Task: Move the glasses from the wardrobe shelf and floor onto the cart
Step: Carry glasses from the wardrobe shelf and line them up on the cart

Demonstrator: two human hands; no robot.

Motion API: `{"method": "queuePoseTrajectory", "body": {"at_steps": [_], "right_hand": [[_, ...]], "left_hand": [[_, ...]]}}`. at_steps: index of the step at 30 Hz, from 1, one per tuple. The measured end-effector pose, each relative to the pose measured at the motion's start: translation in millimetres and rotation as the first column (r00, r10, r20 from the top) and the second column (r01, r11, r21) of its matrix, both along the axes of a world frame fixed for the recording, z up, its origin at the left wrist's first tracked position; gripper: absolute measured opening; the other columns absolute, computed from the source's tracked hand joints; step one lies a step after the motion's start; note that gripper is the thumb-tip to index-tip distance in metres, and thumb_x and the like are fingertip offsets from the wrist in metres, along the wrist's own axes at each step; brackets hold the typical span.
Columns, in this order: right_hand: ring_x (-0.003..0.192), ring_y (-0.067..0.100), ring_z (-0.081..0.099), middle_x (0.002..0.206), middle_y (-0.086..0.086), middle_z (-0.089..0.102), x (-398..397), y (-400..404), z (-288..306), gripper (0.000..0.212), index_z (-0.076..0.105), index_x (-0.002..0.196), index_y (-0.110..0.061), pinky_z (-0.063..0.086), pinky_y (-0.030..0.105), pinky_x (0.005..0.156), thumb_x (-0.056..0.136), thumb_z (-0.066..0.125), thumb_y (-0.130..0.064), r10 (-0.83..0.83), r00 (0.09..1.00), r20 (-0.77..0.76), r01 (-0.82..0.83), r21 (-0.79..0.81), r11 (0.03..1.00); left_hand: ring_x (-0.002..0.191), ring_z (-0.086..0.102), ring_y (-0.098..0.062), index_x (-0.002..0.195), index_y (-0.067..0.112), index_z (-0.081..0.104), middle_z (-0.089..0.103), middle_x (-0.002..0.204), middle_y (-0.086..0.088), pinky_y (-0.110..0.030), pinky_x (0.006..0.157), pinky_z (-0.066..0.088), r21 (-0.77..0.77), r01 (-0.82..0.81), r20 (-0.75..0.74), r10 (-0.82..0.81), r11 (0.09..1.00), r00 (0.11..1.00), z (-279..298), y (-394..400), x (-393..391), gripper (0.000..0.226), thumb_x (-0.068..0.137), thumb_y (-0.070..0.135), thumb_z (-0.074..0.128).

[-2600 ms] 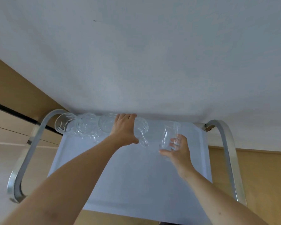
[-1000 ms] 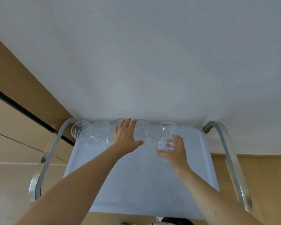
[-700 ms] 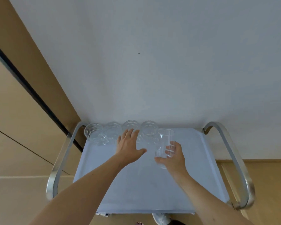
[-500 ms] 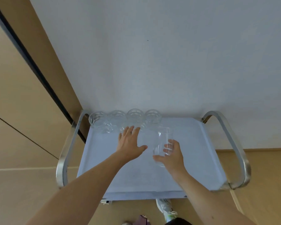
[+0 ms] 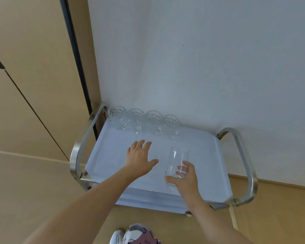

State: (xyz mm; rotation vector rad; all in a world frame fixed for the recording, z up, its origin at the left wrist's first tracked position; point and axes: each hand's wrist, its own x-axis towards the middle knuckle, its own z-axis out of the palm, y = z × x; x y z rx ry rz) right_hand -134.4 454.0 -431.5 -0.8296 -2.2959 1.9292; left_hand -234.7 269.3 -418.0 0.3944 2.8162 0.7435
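Note:
A cart with a pale blue top (image 5: 109, 155) and steel handles stands against the white wall. Several patterned clear glasses (image 5: 143, 121) stand in a row along its far edge. My right hand (image 5: 183, 180) grips a tall plain clear glass (image 5: 178, 159), held upright over the cart's middle right. My left hand (image 5: 139, 159) hovers flat with fingers spread over the cart top, just in front of the row and touching none of the glasses.
A steel handle (image 5: 81, 143) arches over the cart's left end and another steel handle (image 5: 245, 166) over its right end. Beige wardrobe panels (image 5: 30, 95) rise at the left. My shoe (image 5: 136, 235) shows on the wooden floor below the cart.
My left hand has let go of the row of glasses and drawn back toward me. My right hand has pulled the tall glass nearer too. The view has dropped back from the cart.

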Motion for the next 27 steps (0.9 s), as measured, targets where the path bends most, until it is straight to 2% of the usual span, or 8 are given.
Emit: {"method": "queuePoseTrajectory", "body": {"at_steps": [6,12,15,17,20,22,27], "right_hand": [[0.11,0.016,0.059,0.121,-0.004,0.056,54,20,-1,0.093,0.043,0.132,-0.028,0.051,0.033,0.092,0.059,0.097,-0.008,0.044,0.999,0.003,-0.044,-0.003,0.999],[0.11,0.011,0.06,0.121,-0.006,0.056,119,28,-14,0.089,0.043,0.131,-0.032,0.049,0.024,0.084,0.062,0.095,-0.01,0.075,0.997,-0.004,-0.075,-0.09,0.993],[0.111,0.01,0.059,0.121,-0.008,0.056,152,27,-23,0.079,0.048,0.118,-0.04,0.05,0.027,0.084,0.061,0.095,-0.012,0.092,0.996,0.004,-0.09,-0.128,0.988],[0.111,0.012,0.06,0.121,-0.006,0.057,174,27,-30,0.079,0.049,0.118,-0.04,0.052,0.03,0.086,0.06,0.096,-0.014,0.101,0.995,0.019,-0.097,-0.146,0.984],[0.111,0.013,0.06,0.122,-0.004,0.056,198,27,-39,0.075,0.048,0.111,-0.041,0.05,0.026,0.08,0.061,0.095,-0.01,0.112,0.993,0.038,-0.104,-0.178,0.979],[0.114,0.013,0.06,0.125,-0.004,0.055,210,28,-45,0.079,0.047,0.118,-0.038,0.048,0.021,0.077,0.062,0.094,-0.008,0.135,0.989,0.058,-0.121,-0.2,0.972],[0.126,0.011,0.056,0.137,-0.004,0.057,222,32,-55,0.096,0.045,0.14,-0.028,0.047,0.024,0.094,0.06,0.096,-0.012,0.135,0.985,0.108,-0.112,-0.195,0.974]], "left_hand": [[0.152,0.017,-0.031,0.156,0.025,0.03,0.026,0.164,-0.008,-0.049,0.122,0.021,0.013,-0.067,-0.003,0.067,0.998,0.998,-5,11,61,0.079,0.091,0.058,0.06],[0.151,0.019,-0.03,0.155,0.024,0.033,0.028,0.162,-0.008,-0.047,0.122,0.022,0.001,-0.094,0.019,0.094,0.996,0.995,-14,22,153,0.075,0.092,0.052,0.062],[0.151,0.019,-0.028,0.154,0.023,0.034,0.03,0.162,-0.008,-0.046,0.121,0.023,-0.007,-0.109,0.041,0.109,0.994,0.993,-19,26,200,0.074,0.092,0.049,0.064],[0.15,0.021,-0.027,0.153,0.022,0.038,0.032,0.16,-0.008,-0.046,0.12,0.024,-0.006,-0.128,0.056,0.128,0.992,0.99,-24,28,229,0.073,0.091,0.047,0.066],[0.15,0.022,-0.026,0.152,0.022,0.04,0.034,0.16,-0.008,-0.046,0.12,0.025,-0.043,-0.177,0.072,0.18,0.983,0.981,-26,25,257,0.073,0.089,0.046,0.068],[0.15,0.022,-0.027,0.153,0.022,0.04,0.034,0.16,-0.008,-0.047,0.12,0.025,-0.058,-0.202,0.084,0.206,0.978,0.975,-26,21,265,0.074,0.089,0.046,0.069],[0.151,0.02,-0.025,0.154,0.022,0.038,0.033,0.161,-0.006,-0.045,0.122,0.022,-0.061,-0.206,0.081,0.211,0.977,0.974,-31,21,268,0.073,0.091,0.045,0.067]]}}
